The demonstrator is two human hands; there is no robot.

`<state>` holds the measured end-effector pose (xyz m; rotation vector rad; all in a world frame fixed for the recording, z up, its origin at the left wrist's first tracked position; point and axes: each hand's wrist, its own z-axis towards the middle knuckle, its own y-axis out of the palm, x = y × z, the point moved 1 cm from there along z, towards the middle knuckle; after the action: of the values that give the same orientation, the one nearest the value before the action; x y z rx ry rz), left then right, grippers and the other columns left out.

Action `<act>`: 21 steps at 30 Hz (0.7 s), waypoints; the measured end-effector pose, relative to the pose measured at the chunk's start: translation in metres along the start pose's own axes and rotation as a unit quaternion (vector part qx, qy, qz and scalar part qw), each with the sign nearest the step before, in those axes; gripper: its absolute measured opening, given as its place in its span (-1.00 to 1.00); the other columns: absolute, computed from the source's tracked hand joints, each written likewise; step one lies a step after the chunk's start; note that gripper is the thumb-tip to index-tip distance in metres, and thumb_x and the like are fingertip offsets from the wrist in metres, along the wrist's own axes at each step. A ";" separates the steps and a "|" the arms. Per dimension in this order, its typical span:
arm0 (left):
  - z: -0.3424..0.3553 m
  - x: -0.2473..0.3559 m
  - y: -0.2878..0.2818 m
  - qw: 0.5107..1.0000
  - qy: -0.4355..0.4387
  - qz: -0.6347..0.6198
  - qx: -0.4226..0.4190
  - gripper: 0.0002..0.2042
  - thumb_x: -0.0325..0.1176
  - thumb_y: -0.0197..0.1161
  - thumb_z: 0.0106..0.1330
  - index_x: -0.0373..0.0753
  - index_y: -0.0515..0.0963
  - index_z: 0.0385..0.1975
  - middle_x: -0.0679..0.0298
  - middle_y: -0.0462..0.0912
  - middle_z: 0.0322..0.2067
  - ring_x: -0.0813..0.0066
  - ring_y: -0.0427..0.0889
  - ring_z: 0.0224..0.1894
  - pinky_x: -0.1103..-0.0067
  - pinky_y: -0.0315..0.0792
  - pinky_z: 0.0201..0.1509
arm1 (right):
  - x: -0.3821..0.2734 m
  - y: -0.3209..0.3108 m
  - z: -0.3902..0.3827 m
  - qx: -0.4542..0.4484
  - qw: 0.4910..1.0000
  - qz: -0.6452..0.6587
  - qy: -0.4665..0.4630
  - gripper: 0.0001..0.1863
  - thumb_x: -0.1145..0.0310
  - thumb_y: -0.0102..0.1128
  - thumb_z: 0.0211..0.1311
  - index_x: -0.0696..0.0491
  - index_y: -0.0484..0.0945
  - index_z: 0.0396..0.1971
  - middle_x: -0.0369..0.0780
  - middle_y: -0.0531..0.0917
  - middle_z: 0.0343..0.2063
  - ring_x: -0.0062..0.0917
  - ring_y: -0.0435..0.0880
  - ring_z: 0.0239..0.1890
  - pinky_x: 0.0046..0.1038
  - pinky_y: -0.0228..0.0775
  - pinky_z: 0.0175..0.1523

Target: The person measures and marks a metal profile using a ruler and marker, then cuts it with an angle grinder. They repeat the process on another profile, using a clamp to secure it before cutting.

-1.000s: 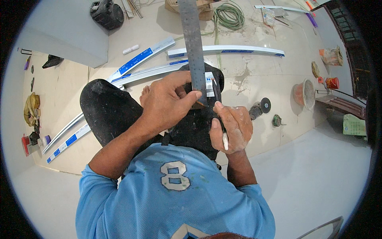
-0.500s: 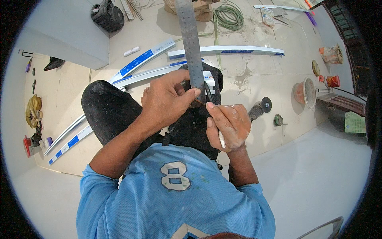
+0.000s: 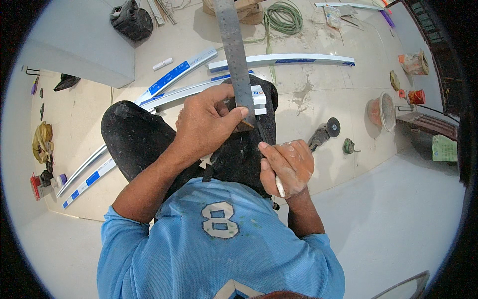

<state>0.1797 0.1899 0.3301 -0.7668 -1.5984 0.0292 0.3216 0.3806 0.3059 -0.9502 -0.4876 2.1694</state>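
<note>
My left hand [image 3: 206, 117] is closed on the lower end of a steel square [image 3: 234, 55], thumb flat on its marked blade. The blade points away from me, and a brownish stock shows by the thumb. Just right of the blade, the end of a white metal profile [image 3: 259, 99] with a blue print shows above my dark trousers; the rest of it is hidden. My right hand [image 3: 289, 167] grips a slim pen [image 3: 280, 187] with a white rear end and a dark front. Its tip is near the square's lower end; I cannot tell whether it touches.
White-and-blue metal profiles [image 3: 284, 60] lie on the tiled floor ahead and to the left [image 3: 89, 182]. An angle grinder [image 3: 324, 133] and a bucket [image 3: 382, 113] are to the right. Farther off are a coiled green hose [image 3: 283, 19], a white marker [image 3: 163, 64] and a black jerrycan [image 3: 131, 21].
My right hand and the pen have drawn back slightly toward me, away from the white profile beside the blade. My left hand still holds the square.
</note>
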 end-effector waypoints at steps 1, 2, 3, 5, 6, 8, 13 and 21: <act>0.001 0.003 -0.001 1.000 -0.007 0.008 -0.012 -0.70 -0.31 0.51 0.38 -0.15 0.78 0.08 0.37 0.72 -0.47 0.66 0.62 -0.45 0.57 0.48 -0.34 | 0.000 -0.006 -0.002 -0.014 1.000 -0.002 0.009 -0.53 0.45 0.45 -0.01 0.20 0.82 -0.01 -0.17 0.72 -0.35 -0.36 0.65 -0.42 -0.24 0.47 -0.30; 0.001 0.008 -0.004 1.000 -0.014 0.015 -0.023 -0.71 -0.36 0.51 0.39 -0.21 0.76 0.08 0.37 0.74 -0.43 0.70 0.63 -0.42 0.62 0.50 -0.32 | 0.000 -0.009 -0.003 -0.029 0.999 -0.004 0.017 -0.53 0.43 0.48 0.02 0.20 0.81 0.01 -0.16 0.73 -0.32 -0.34 0.67 -0.39 -0.21 0.51 -0.27; 0.001 0.011 -0.006 0.999 -0.021 0.022 -0.034 -0.71 -0.40 0.51 0.41 -0.28 0.75 0.08 0.37 0.76 -0.38 0.74 0.63 -0.39 0.66 0.51 -0.30 | 0.003 -0.008 -0.005 -0.003 0.998 0.012 0.056 -0.53 0.43 0.49 0.08 0.20 0.80 0.05 -0.13 0.75 -0.27 -0.30 0.70 -0.33 -0.20 0.54 -0.21; 0.003 0.010 -0.007 0.999 -0.002 -0.010 -0.042 -0.70 -0.40 0.52 0.39 -0.29 0.75 0.08 0.38 0.77 -0.35 0.74 0.64 -0.36 0.66 0.51 -0.28 | 0.014 -0.003 -0.007 0.054 0.989 0.046 0.132 -0.53 0.42 0.49 0.18 0.19 0.77 0.12 -0.07 0.77 -0.16 -0.24 0.74 -0.21 -0.17 0.60 -0.09; 0.005 0.008 -0.008 0.999 0.008 -0.026 -0.045 -0.69 -0.39 0.53 0.39 -0.30 0.74 0.08 0.38 0.77 -0.33 0.74 0.64 -0.35 0.66 0.51 -0.26 | 0.022 -0.001 0.000 0.037 0.990 0.036 0.132 -0.52 0.41 0.50 0.21 0.17 0.76 0.16 -0.05 0.76 -0.09 -0.20 0.74 -0.13 -0.17 0.60 0.00; 0.010 -0.001 -0.008 0.997 0.005 -0.060 -0.054 -0.68 -0.38 0.54 0.38 -0.30 0.74 0.08 0.40 0.78 -0.31 0.74 0.64 -0.33 0.67 0.51 -0.25 | 0.044 0.006 0.026 0.007 0.991 0.014 0.132 -0.48 0.40 0.51 0.27 0.12 0.72 0.24 -0.01 0.75 0.04 -0.14 0.75 0.04 -0.16 0.60 0.17; 0.023 0.003 -0.019 0.993 -0.005 -0.078 -0.087 -0.65 -0.38 0.52 0.39 -0.30 0.73 0.13 0.39 0.79 -0.23 0.75 0.63 -0.30 0.66 0.53 -0.20 | 0.081 0.018 0.054 -0.089 0.977 0.129 0.145 -0.49 0.39 0.54 0.25 0.05 0.73 0.22 -0.05 0.73 0.11 -0.12 0.71 0.20 -0.16 0.53 0.32; 0.019 -0.016 -0.020 0.987 0.020 -0.144 -0.063 -0.45 -0.44 0.49 0.40 -0.23 0.61 0.41 0.39 0.79 -0.12 0.78 0.55 -0.33 0.73 0.47 -0.21 | 0.091 0.025 0.071 -0.090 0.970 0.179 0.140 -0.59 0.36 0.51 0.33 0.20 0.69 0.11 0.02 0.74 0.04 -0.14 0.77 0.09 -0.21 0.59 0.21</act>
<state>0.1533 0.1746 0.3211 -0.6223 -1.6704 -0.2973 0.2136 0.4264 0.2940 -1.5206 -0.4033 2.2763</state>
